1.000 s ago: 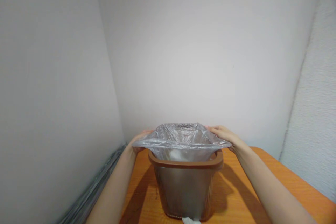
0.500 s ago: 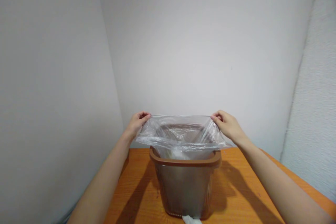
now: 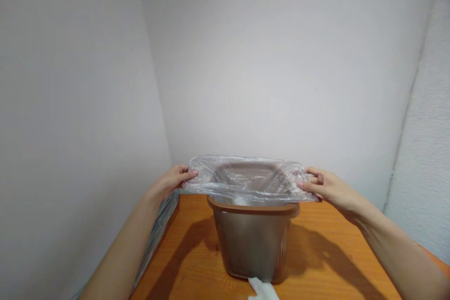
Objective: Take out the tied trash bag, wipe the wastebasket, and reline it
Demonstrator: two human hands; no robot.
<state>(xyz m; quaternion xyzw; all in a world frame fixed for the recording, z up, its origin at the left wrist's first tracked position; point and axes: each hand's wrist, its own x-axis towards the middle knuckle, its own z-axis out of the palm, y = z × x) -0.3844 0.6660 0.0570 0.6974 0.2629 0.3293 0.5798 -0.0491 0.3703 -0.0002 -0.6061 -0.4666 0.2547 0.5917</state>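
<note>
A clear plastic bag (image 3: 246,194) is stretched wide over the mouth of a brown trash bin (image 3: 251,241), its lower part hanging inside. My left hand (image 3: 175,180) pinches the bag's left edge between thumb and fingers. At the opposite side, my right hand (image 3: 325,186) grips the right edge, thumb on the near side. The bag's opening sits above the bin's rim, which shows bare along the front. Film covers the far rim, seen blurred through it. The bin stands upright.
The bin rests on an orange-brown wooden table (image 3: 190,243). A crumpled white piece (image 3: 263,289), perhaps tissue or plastic, lies at its front foot. Grey-white walls (image 3: 239,65) rise behind and to the left. Grey plastic sheeting (image 3: 160,229) hangs at the table's left edge.
My hands have moved farther apart and slightly down, from the bag's far edge to its two sides. The bag's mouth is spread wider. The view has shifted slightly.
</note>
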